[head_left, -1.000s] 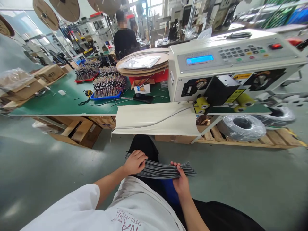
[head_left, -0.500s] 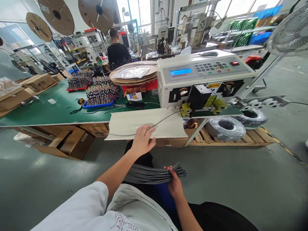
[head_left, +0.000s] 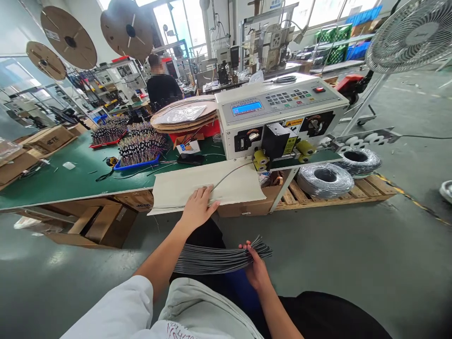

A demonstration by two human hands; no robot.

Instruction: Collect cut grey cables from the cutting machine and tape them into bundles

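My left hand (head_left: 198,207) rests on the cream sheet (head_left: 233,186) at the bench's edge, fingers stretched out, palm down over a grey cable (head_left: 226,177). That cable runs from the yellow rollers (head_left: 260,160) of a white cable-cutting machine (head_left: 282,106) to under my fingers; a length of it also shows left of the hand. Over my lap, my right hand (head_left: 256,263) is closed round one end of a bundle of grey cables (head_left: 212,259), their tips fanning out beyond the fingers. My left arm hides the bundle's other end.
A blue tray (head_left: 137,164) of wired parts and cardboard discs (head_left: 183,123) sit on the green bench (head_left: 81,176). Wrapped cable coils (head_left: 325,180) lie on a pallet at right. A fan (head_left: 413,37) stands behind them. An open carton (head_left: 102,226) is below; a person (head_left: 164,87) sits beyond.
The view has shifted, so the bench and machine appear farther left. My left hand still lies over the cable on the sheet, and my right hand keeps its hold on the bundle.
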